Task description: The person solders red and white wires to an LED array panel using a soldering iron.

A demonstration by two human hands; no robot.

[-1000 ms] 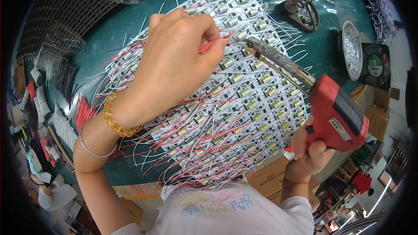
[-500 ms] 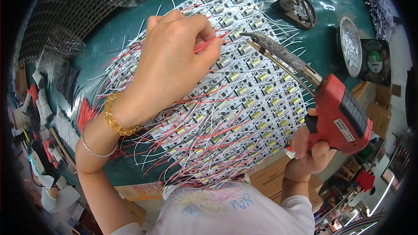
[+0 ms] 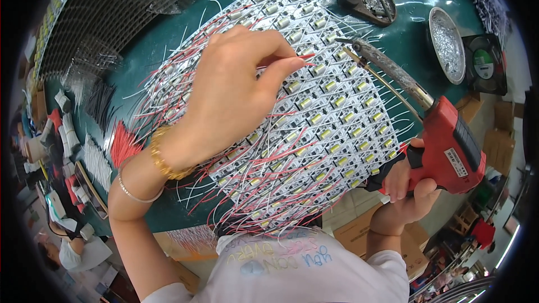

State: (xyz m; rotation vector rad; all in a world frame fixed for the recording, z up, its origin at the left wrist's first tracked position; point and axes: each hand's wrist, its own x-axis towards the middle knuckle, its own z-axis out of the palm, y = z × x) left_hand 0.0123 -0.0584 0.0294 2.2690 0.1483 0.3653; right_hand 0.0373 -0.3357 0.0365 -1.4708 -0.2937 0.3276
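A large sheet of small white circuit boards [image 3: 331, 101] lies on the green tabletop, each board bearing a silvery or yellowish cylinder. Red and white wires stick out across much of it. Over its upper middle, my left hand [image 3: 241, 78] pinches red wires [image 3: 305, 58] between thumb and fingertips, their ends pointing right toward the boards. At the sheet's right side my right hand [image 3: 407, 182] grips the handle of a red gun-type soldering iron [image 3: 452, 146]. Its dark tip and the thin brass feed tube beside it hang over the boards, just right of the wire ends.
An iron stand with a coiled spring [image 3: 370, 3] stands at the top right, near an oval metal dish [image 3: 447, 45] and a black fan [image 3: 485, 64]. Red wires [image 3: 124, 145] and white wires [image 3: 97, 163] lie bundled at left. Grid-like panels [image 3: 118, 11] occupy the upper left.
The soldering iron's tip has shifted right and slightly away from the wires. My left hand has moved a little right and down, still pinching red wires. The view has shifted slightly.
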